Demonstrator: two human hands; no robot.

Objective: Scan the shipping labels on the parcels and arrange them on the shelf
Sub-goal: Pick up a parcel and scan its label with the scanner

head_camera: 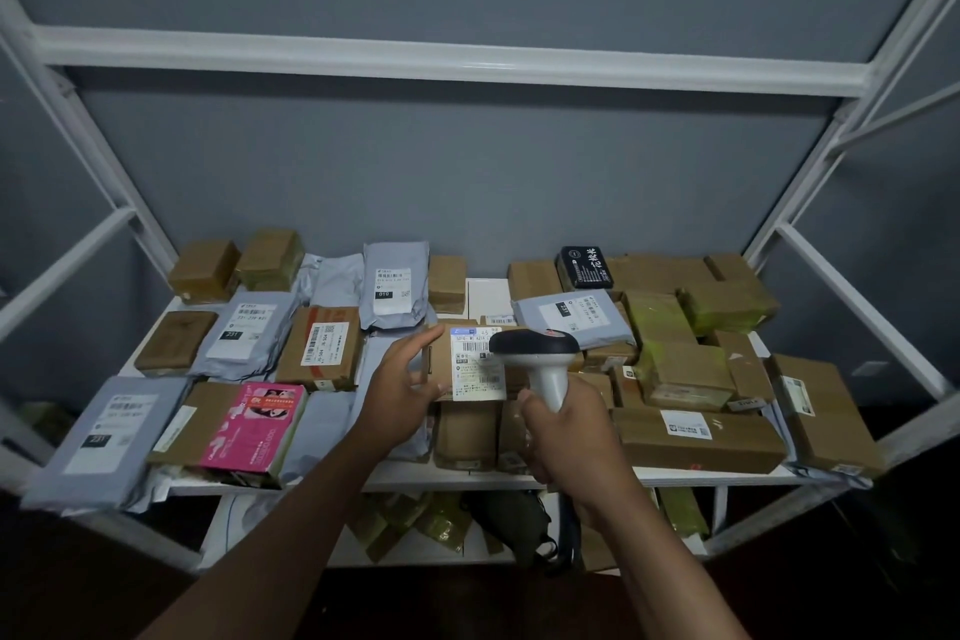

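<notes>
While grey mailers and a pink box (249, 424) lie on the left of the shelf (441, 478), the left hand (397, 392) grips the left end of a cardboard parcel (467, 364) held at the middle, label (478, 369) up, thumb under and fingers along its far edge. Its long axis runs left to right. Just right of it, the right hand (569, 431) is wrapped round the scanner (540, 359), whose head overhangs the label's right edge and hides it. Further right, more boxes crowd together. Label print is unreadable; the trigger finger is hidden.
</notes>
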